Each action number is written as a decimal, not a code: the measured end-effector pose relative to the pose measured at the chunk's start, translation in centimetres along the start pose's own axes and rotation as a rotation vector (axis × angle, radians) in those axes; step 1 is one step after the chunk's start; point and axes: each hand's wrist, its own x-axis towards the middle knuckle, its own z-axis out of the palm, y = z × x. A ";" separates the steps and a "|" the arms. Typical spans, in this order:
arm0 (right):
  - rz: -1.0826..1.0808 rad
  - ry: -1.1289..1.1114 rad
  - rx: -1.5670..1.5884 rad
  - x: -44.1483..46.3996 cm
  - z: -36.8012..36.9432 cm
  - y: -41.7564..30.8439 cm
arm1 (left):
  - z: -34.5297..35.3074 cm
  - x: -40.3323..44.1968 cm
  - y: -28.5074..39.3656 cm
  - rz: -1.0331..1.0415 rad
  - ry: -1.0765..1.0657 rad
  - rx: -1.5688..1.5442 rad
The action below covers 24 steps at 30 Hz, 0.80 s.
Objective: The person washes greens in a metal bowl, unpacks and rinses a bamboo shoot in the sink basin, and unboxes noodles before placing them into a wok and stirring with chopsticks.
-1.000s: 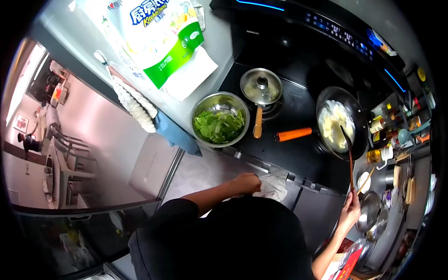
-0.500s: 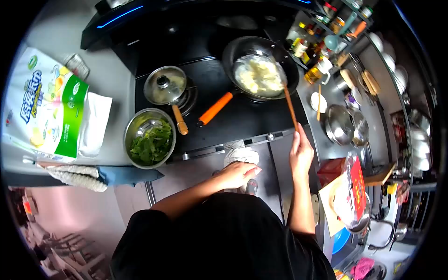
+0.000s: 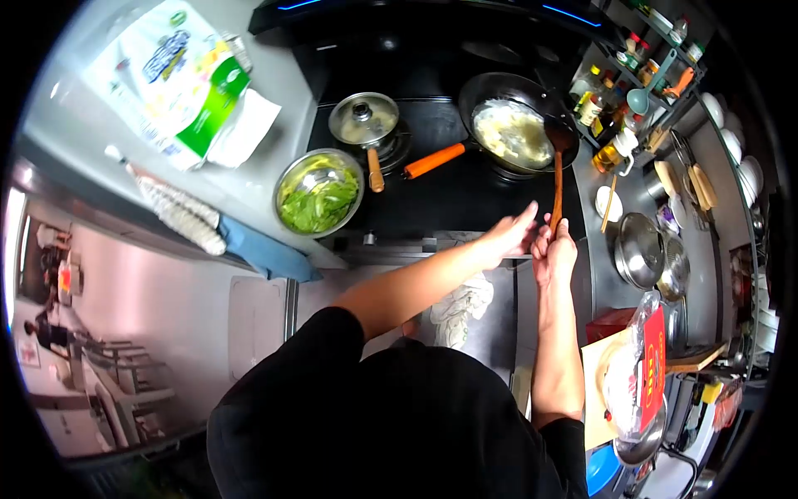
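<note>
Left hand [image 3: 509,236] has swung up next to the right hand [image 3: 554,254] since half a second ago, both on the near side of the round black metal pan [image 3: 517,88] with the orange handle. Left fingers are spread, nothing in them afaict; right ones are wrapped round a long brown wooden spatula [image 3: 558,187], blade at the pan's right side. Probably light and stiff, maybe slick if greasy, so grab the handle well back from the pan.

Left hand [image 3: 509,236] loosely spread just beside the right hand [image 3: 555,254], right fingers [image 3: 541,242] curled, both forearms [image 3: 556,345] forward
</note>
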 end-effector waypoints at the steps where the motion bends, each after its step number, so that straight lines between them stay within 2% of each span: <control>1: 0.019 -0.037 0.033 -0.1 0.1 0.0 | 0.5 1.0 0.5 0.015 -0.073 -0.056; 2: 0.026 -0.045 0.020 0.1 0.0 0.2 | 0.8 2.0 0.8 0.030 -0.145 -0.113; 4: -0.028 -0.125 -0.055 0.1 -0.5 0.3 | 1.9 5.3 0.7 0.145 -0.065 -0.040; 6: -0.058 -0.157 -0.157 -0.7 -0.6 0.2 | 3.2 4.8 1.5 0.139 0.042 0.170; 8: -0.144 -0.190 -0.321 -1.9 -1.1 0.4 | 5.6 3.2 1.7 0.093 0.127 0.017; 11: -0.150 -0.237 -0.430 -4.5 -2.2 -0.2 | 5.2 3.5 0.6 0.234 0.227 0.038; 12: -0.155 -0.198 -0.473 -6.6 -2.0 -0.6 | 3.9 3.6 0.4 0.327 0.155 0.021; 13: -0.277 -0.213 -0.664 -8.5 -2.9 -0.7 | 3.8 1.3 1.6 0.211 0.146 -0.040; 14: -0.479 -0.148 -0.831 -8.6 -5.7 1.1 | 2.1 0.1 2.3 0.177 -0.004 -0.059; 15: -0.500 -0.365 -0.485 -12.0 -6.4 0.9 | 1.8 -0.7 3.1 0.251 -0.026 0.071; 16: -0.487 -0.431 -0.717 -15.0 -8.2 -0.5 | 0.4 -1.0 5.2 0.221 -0.031 0.153; 19: -0.095 -0.469 -0.664 -22.7 -16.9 0.9 | -2.2 1.6 8.0 0.141 -0.019 0.437; 20: 0.002 -0.516 -0.793 -25.1 -20.1 0.8 | -3.8 3.9 8.8 0.127 -0.007 0.519; 21: 0.049 -0.413 -0.883 -29.0 -22.0 0.4 | -4.7 6.6 9.5 0.117 0.014 0.605; 23: 0.051 -0.192 -0.776 -35.9 -26.1 1.3 | -6.1 8.9 9.4 0.105 0.106 0.755; 24: 0.041 0.001 -0.599 -39.7 -28.0 1.9 | -6.4 8.9 8.9 0.115 0.168 0.805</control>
